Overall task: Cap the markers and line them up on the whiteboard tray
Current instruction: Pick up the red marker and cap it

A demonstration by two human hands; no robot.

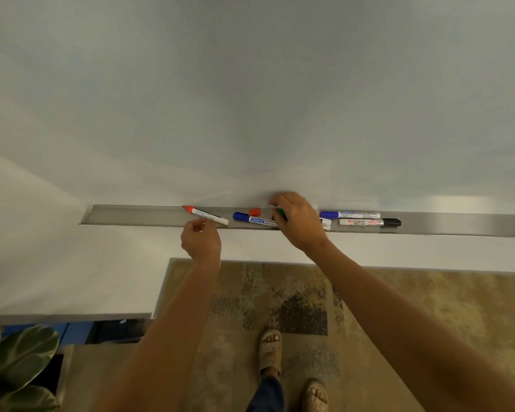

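Five markers: I count at least that many on or over the tray, with one more partly hidden.
Whiteboard [280, 99]: blank as far as I see.
Tray [137, 217]: left stretch bare; markers crowd the middle.
Right hand [295, 221]: curled down over a green marker [281, 213]; I read that as a grip, though the fingers hide the contact.
Left hand [201, 240]: pinching the red marker [207, 215] near its rear end, nib bare and tilted up-left.
Blue markers: one [254, 219] beside my right hand, one [350, 215] further right, both capped.
Black marker [369, 222]: capped, lying in the tray.
Red cap [254, 212]: loose in the tray.
Progress: early, I judge; red still needs capping, nothing lined up yet.
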